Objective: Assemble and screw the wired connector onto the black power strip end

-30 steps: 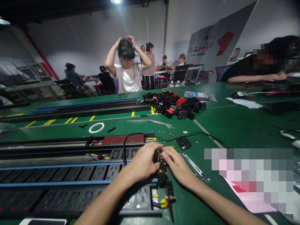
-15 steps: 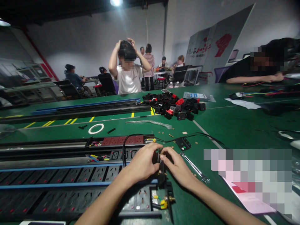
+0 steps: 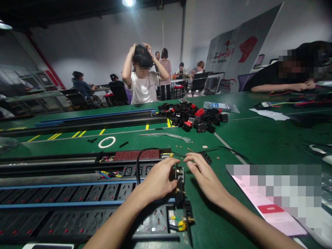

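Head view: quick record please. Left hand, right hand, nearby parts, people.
Left hand: grips a black end bracket on a power strip
Right hand: open, holding nothing, nearest a black plate with cable
Nearby parts: yellow-green wire; heap of black sockets
People: co-worker across the bench, both hands raised to a dark headset

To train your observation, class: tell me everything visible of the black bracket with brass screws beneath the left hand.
This narrow black metal-looking bracket stands at the end of a black socket strip. Brass-coloured screws project from it. The person's left hand touches its upper end; the right hand is apart.
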### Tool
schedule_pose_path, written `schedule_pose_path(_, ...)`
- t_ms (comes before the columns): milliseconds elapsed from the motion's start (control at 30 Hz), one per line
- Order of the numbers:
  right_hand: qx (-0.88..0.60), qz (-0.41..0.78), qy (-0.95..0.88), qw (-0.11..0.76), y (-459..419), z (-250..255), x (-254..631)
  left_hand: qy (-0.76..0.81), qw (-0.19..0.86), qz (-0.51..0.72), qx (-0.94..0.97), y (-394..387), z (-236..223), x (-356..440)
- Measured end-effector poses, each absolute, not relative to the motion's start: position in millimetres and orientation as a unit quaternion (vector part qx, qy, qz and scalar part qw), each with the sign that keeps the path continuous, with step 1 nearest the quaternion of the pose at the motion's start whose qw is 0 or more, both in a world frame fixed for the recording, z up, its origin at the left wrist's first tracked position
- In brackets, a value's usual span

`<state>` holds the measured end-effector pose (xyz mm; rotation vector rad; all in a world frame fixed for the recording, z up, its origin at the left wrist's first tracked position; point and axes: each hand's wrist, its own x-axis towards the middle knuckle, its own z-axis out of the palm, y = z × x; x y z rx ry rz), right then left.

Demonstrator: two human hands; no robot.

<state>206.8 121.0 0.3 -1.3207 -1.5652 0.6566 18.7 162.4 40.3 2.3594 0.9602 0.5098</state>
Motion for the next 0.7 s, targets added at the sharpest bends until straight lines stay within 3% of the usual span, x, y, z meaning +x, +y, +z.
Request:
schedule_pose_path(167,-0.565,0.228,-0.669,0.425,122,28,241,0.363,0.265,0.184,0.874,162,40,18)
schedule_pose_path(367,-0.595,0.311,-0.725,0.153,110,36,272,0.366,0.264,0.181,0.874,163,39,18)
schedule_pose_path(467,-0.584,0.323,-0.742,0.065,104,42,277,0.364,0.263,0.183,0.875,163,39,18)
schedule_pose_path(600,-0.569,0.349,-0.745,0.01,103,46,280,0.363,0.263,0.188,0.874,163,38,18)
schedule_pose_path(700,-0.565,0.376,-0.734,0.024,105,44,279,0.364,0.263,0.186,0.874,163,38,17)
